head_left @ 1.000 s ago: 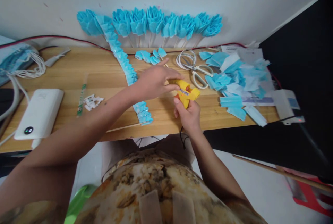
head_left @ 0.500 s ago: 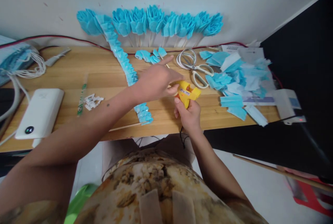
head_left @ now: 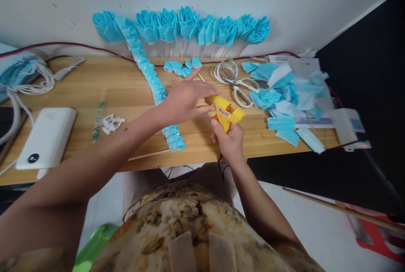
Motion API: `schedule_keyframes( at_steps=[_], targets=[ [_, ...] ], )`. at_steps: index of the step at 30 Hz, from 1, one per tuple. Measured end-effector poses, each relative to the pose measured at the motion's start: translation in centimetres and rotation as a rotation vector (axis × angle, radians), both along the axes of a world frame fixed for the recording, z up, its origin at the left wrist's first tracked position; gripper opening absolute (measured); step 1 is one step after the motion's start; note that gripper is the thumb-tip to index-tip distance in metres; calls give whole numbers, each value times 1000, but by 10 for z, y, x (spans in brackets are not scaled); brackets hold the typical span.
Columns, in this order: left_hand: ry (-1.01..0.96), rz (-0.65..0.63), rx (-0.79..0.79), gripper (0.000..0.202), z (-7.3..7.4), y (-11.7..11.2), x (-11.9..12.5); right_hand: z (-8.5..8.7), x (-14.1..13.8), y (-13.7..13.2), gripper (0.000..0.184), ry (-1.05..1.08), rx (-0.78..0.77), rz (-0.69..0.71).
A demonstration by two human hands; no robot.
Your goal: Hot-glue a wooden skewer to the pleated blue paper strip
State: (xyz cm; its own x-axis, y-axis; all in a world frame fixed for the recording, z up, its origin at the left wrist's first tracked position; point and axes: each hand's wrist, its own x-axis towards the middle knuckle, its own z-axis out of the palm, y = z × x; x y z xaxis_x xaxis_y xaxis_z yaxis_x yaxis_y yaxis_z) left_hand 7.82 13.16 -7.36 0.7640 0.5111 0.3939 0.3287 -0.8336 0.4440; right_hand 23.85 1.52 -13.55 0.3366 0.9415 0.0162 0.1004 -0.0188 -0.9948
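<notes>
A yellow hot glue gun (head_left: 224, 114) is in my right hand (head_left: 232, 141), whose fingers wrap round its handle. My left hand (head_left: 190, 99) is at the gun's left end, fingers stretched apart, with the thumb and a finger at or touching the yellow body; contact is hard to tell. Beneath my left wrist runs a long pleated blue strip (head_left: 150, 76), partly covered by the arm. A thin wooden stick (head_left: 152, 154) lies at the strip's near end. Short blue folded pieces (head_left: 174, 67) and another stick (head_left: 201, 77) lie just beyond my left hand.
Blue fabric flowers (head_left: 188, 23) on sticks lean along the wall. Scissors (head_left: 243, 101) and a tape roll (head_left: 218, 71) lie right of centre, beside a heap of blue scraps (head_left: 287, 90). A white power bank (head_left: 47, 137) and white bits (head_left: 112, 123) are on the left.
My left hand has shifted slightly left along the glue gun, its fingers spreading a little. My right hand keeps its grip, nearly unmoved.
</notes>
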Motion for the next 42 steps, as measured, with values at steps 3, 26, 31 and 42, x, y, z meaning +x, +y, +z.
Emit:
schedule_keyframes(
  at_steps=[3,26,31,42],
  targets=[
    [8,3,0,29,2,0,2,1,0,0,48,-4,-4,-6],
    [39,6,28,32,8,0,10,0,2,0,43,27,-2,-36],
    [25,24,-12,29,6,0,10,0,2,2,43,43,-16,-40],
    [6,30,32,27,2,1,13,1,2,2,38,26,4,-35]
  ],
)
